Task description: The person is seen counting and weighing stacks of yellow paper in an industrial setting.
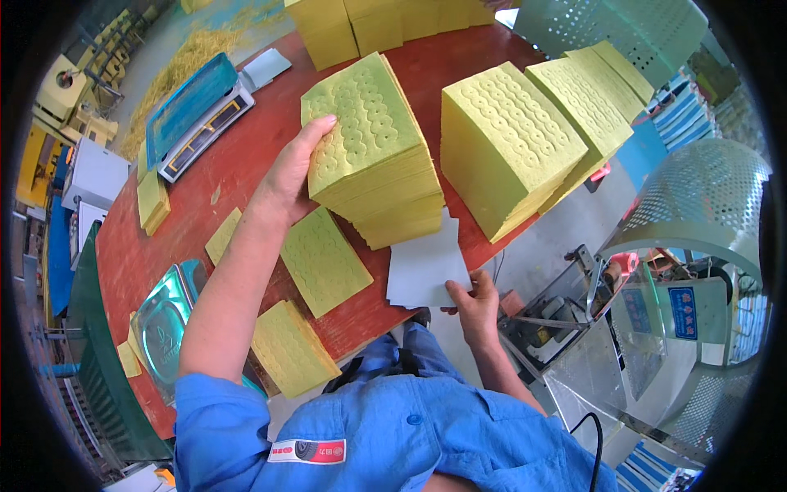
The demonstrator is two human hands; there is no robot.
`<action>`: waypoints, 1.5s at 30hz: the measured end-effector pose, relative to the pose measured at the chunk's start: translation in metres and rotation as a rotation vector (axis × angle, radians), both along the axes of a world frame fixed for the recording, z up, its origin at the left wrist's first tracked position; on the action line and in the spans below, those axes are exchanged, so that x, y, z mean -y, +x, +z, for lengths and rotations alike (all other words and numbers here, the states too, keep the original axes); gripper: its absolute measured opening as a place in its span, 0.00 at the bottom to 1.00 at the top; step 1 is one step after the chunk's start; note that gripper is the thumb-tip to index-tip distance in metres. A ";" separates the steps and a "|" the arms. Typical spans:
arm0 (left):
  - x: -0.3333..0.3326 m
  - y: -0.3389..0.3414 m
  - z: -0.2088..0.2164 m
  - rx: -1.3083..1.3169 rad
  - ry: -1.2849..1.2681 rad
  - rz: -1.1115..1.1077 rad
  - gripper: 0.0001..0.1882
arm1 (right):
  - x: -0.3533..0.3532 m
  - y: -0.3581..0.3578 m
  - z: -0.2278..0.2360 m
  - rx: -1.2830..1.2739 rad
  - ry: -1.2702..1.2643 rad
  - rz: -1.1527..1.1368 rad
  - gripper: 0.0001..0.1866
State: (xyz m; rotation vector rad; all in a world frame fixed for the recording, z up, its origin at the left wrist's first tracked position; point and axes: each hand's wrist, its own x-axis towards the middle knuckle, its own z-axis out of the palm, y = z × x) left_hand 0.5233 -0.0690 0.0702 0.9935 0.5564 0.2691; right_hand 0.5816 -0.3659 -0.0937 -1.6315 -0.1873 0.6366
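Note:
A tall stack of yellow paper sheets (pixel 381 184), embossed with rows of round coin-like marks, stands in front of me, slightly tilted. My left hand (pixel 299 168) grips its left side, thumb on the top sheet; the other fingers are mostly hidden. Beneath the stack's near right edge lie white paper sheets (pixel 426 266). At their lower right corner, my right hand (pixel 477 303) pinches them between thumb and fingers. Flat on the table below my left forearm is a thin yellow sheet pile (pixel 326 262). A thicker yellow bundle (pixel 293 348) rests at the near edge.
More tall yellow stacks (pixel 512 131) stand at the right edge of the red table (pixel 369 324), and others (pixel 328 37) at the back. A scale with a blue tray (pixel 193 107) sits far left, another with a shiny pan (pixel 160 328) near left. Perforated metal machine guards (pixel 697 197) rise at right.

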 end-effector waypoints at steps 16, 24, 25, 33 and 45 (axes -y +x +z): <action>0.012 0.009 -0.020 0.047 0.260 0.034 0.30 | 0.041 -0.002 -0.011 -0.214 0.051 0.142 0.16; 0.009 0.002 -0.025 0.028 0.294 0.036 0.30 | 0.061 -0.013 0.017 -0.315 0.173 0.265 0.17; 0.012 0.006 -0.024 0.045 0.298 0.069 0.29 | 0.058 -0.016 0.021 -0.290 0.215 0.354 0.18; 0.002 0.014 -0.022 0.059 0.200 -0.029 0.28 | -0.078 -0.076 0.015 0.128 0.074 0.718 0.22; 0.006 -0.001 -0.015 -0.028 0.232 -0.026 0.33 | -0.013 -0.004 0.053 0.364 0.006 0.372 0.10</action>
